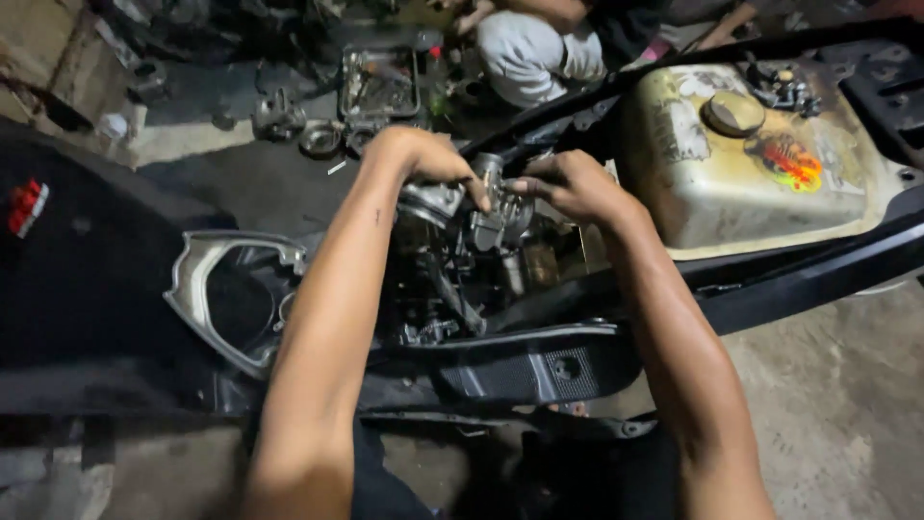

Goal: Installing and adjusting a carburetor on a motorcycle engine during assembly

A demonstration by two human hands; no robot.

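A stripped motorcycle lies below me with its engine bay exposed. My left hand (423, 159) curls over the top of a small grey metal carburetor (496, 207) in the middle of the frame, with its fingertips on the part's upper left side. My right hand (568, 183) grips the same carburetor from the right, thumb and fingers pinching its top. Dark hoses and engine parts (443, 289) sit just beneath it. Both forearms reach in from the bottom edge.
A yellowed fuel tank (741, 183) with a round cap sits right of my hands. A silver grab rail (207, 289) and black bodywork lie at left. A metal tray of parts (378, 82) rests on the floor beyond, beside a crouching person's knee (525, 53).
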